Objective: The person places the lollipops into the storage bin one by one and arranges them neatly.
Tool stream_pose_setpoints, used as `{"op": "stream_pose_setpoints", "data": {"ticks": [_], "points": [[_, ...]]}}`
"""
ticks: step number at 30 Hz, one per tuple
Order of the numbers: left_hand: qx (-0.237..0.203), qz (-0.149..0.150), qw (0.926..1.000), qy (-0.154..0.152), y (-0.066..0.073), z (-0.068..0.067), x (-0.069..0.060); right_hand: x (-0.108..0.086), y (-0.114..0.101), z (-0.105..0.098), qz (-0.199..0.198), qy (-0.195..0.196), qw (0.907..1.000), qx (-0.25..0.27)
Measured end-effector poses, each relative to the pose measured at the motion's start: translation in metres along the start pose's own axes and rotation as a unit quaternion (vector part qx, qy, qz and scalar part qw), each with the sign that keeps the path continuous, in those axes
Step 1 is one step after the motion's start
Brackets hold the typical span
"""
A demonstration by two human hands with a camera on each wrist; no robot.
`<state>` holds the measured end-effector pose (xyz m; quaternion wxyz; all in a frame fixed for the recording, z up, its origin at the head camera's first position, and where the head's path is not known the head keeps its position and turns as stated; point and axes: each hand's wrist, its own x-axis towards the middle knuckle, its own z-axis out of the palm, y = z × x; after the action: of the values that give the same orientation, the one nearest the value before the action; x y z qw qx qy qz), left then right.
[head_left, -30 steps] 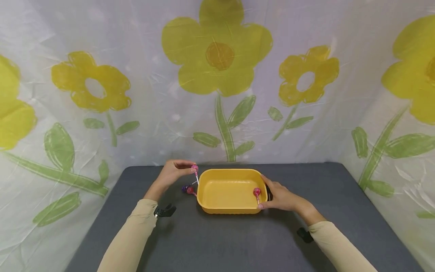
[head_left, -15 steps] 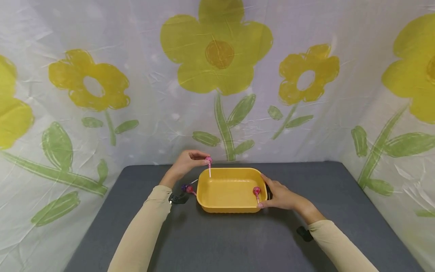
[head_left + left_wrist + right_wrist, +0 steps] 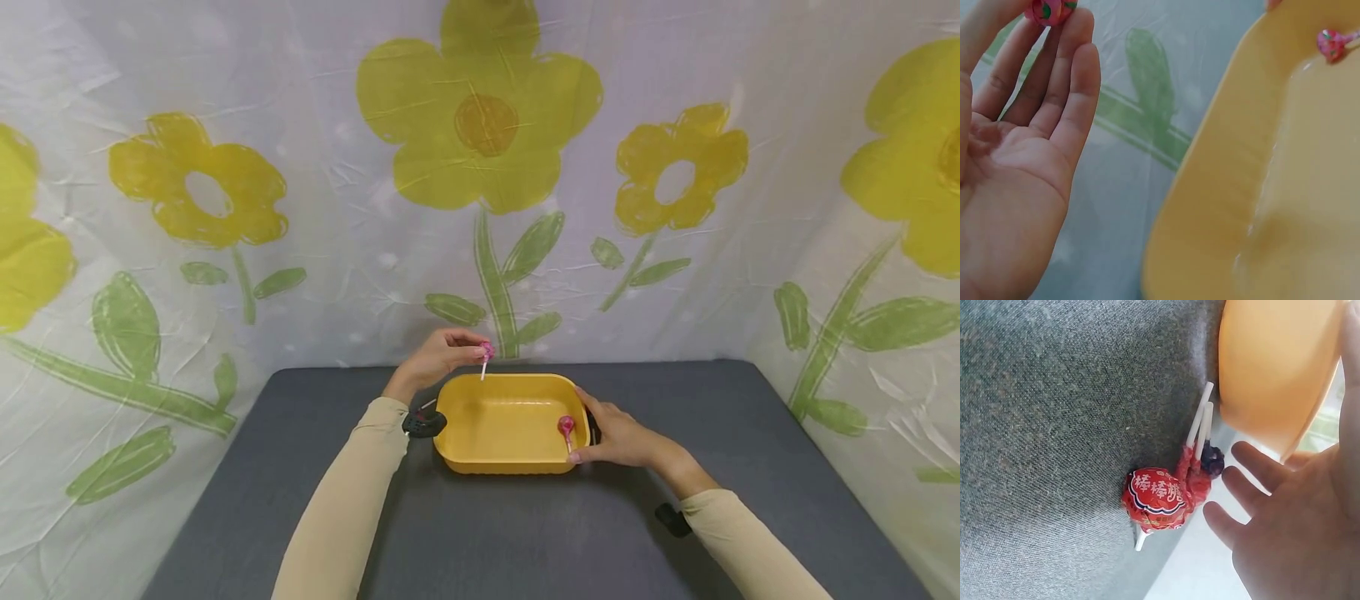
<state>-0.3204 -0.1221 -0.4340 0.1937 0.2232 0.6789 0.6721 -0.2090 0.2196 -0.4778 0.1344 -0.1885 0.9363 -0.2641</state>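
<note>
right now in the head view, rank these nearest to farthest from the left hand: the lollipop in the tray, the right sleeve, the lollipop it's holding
From the left hand:
1. Held lollipop: pinched in that hand.
2. Tray lollipop: inside the yellow tray, right end.
3. Right sleeve: farthest, lower right of the picture.
</note>
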Motion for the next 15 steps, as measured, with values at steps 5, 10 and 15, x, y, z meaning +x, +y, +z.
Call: {"op": "stream_pose_setpoints", "data": {"ticks": [5,10,15], "points": [[-0.042,-0.017,0.9989,-0.008,-0.009,0.015,0.009,0.000,-0.001,0.000,-0.004,0.002,1.0000,0.000],[-0.053,-0.018,0.9983,-0.019,-0.019,0.029,0.016,0.001,0.000,0.001,-0.006,0.003,1.0000,-0.001],[-0.074,-0.023,0.9966,-0.027,-0.025,0.041,0.021,0.001,0.002,0.001,-0.006,0.006,1.0000,-0.006]]}}
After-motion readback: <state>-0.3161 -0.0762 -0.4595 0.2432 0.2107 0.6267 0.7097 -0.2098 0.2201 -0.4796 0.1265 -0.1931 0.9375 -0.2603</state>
